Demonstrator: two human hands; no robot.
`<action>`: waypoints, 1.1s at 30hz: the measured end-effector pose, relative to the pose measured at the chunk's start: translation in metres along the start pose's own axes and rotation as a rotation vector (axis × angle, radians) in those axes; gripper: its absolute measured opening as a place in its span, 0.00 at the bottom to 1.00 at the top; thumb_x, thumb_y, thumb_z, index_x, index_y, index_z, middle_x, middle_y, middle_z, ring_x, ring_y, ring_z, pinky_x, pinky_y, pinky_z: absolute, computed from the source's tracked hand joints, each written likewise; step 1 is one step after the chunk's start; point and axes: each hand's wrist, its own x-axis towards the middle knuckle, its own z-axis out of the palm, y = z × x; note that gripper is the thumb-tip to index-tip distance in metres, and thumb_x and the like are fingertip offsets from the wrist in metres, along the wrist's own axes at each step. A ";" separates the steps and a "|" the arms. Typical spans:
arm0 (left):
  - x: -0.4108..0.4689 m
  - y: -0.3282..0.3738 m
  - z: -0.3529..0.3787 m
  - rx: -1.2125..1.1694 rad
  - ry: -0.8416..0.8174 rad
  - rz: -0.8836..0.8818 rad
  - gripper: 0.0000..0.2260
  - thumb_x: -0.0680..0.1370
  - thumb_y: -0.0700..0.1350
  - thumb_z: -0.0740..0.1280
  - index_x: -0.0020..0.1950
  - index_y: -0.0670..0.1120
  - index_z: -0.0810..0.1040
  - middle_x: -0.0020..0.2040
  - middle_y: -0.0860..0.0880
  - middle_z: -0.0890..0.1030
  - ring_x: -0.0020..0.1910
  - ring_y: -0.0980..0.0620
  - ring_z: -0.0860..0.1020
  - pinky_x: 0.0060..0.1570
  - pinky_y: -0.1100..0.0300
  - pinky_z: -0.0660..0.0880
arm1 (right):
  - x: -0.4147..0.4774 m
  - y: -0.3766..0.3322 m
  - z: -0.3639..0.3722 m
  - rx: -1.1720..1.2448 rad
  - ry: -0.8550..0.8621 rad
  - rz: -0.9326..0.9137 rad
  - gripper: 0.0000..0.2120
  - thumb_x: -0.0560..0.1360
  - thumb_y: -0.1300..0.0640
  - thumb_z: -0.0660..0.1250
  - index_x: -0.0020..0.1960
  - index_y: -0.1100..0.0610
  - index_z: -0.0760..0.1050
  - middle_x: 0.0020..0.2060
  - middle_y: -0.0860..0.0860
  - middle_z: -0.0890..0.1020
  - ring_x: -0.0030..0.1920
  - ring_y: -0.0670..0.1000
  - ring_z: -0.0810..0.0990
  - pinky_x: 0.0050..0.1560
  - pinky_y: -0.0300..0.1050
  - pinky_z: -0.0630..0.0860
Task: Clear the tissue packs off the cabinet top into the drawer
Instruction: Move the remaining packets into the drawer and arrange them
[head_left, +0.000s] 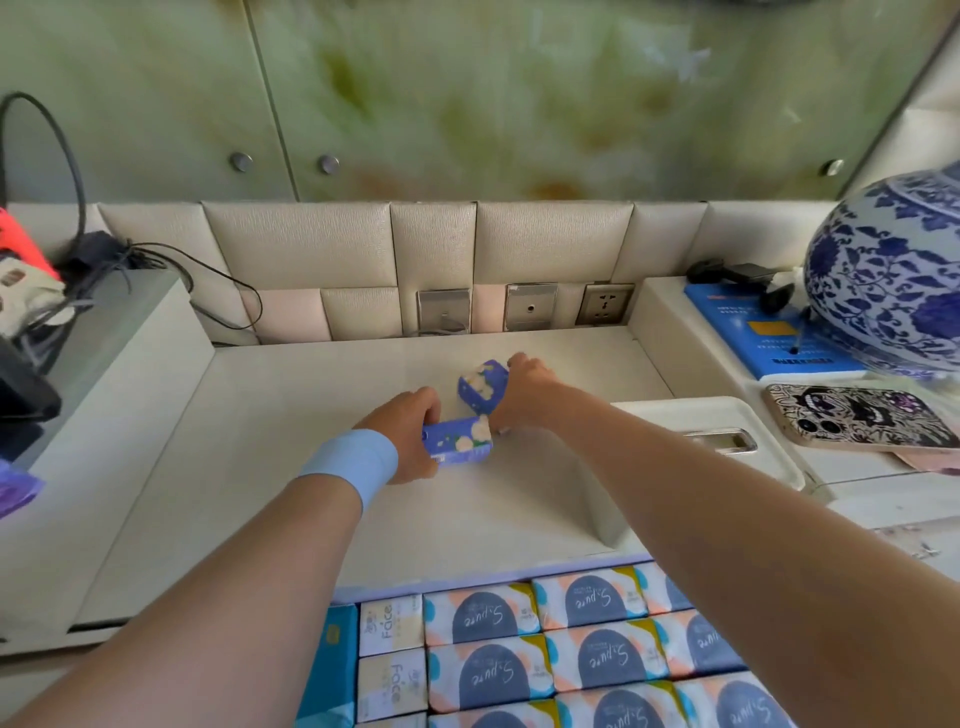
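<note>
Midway across the cabinet top (311, 395), the left hand (402, 426) curls its fingers round the nearer tissue pack (460, 441), whose long axis runs left to right. The right hand (524, 384) grips the farther, tilted pack (483, 387). The open drawer (467, 573) lies behind both wrists, toward the person.

The cabinet top (291, 467) is a pale, flat shelf set low between two higher side steps. Two small blue tissue packs with white flowers are near its middle, close together. The near pack (460, 441) lies flat on the top, and the left hand (408, 431) grips it. The far pack (483, 387) is tipped up in the right hand (524, 389); I cannot tell if it touches the top. On the right side are a big blue-and-white vase (893, 275), a flat blue box (769, 338) and a phone (857, 421). On the left step lie black wires (119, 254).
</note>
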 end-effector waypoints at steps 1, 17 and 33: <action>-0.005 -0.001 0.000 0.033 -0.038 -0.006 0.15 0.69 0.41 0.70 0.46 0.51 0.65 0.43 0.53 0.72 0.36 0.50 0.70 0.33 0.59 0.67 | -0.005 -0.002 0.006 0.006 -0.031 -0.014 0.37 0.65 0.49 0.76 0.68 0.56 0.65 0.61 0.56 0.73 0.60 0.59 0.74 0.58 0.50 0.76; -0.124 -0.006 0.034 0.025 -0.012 -0.025 0.28 0.62 0.51 0.75 0.55 0.61 0.63 0.54 0.52 0.70 0.51 0.48 0.74 0.52 0.53 0.76 | -0.141 0.013 0.025 0.122 -0.034 -0.147 0.44 0.69 0.54 0.75 0.77 0.51 0.53 0.67 0.55 0.69 0.65 0.59 0.71 0.62 0.50 0.72; -0.231 0.057 0.055 -0.470 -0.041 -0.161 0.28 0.70 0.56 0.74 0.61 0.49 0.63 0.50 0.51 0.76 0.46 0.48 0.77 0.44 0.57 0.73 | -0.294 0.082 -0.003 0.805 -0.192 -0.028 0.36 0.69 0.77 0.63 0.68 0.48 0.61 0.46 0.64 0.79 0.35 0.57 0.82 0.26 0.43 0.69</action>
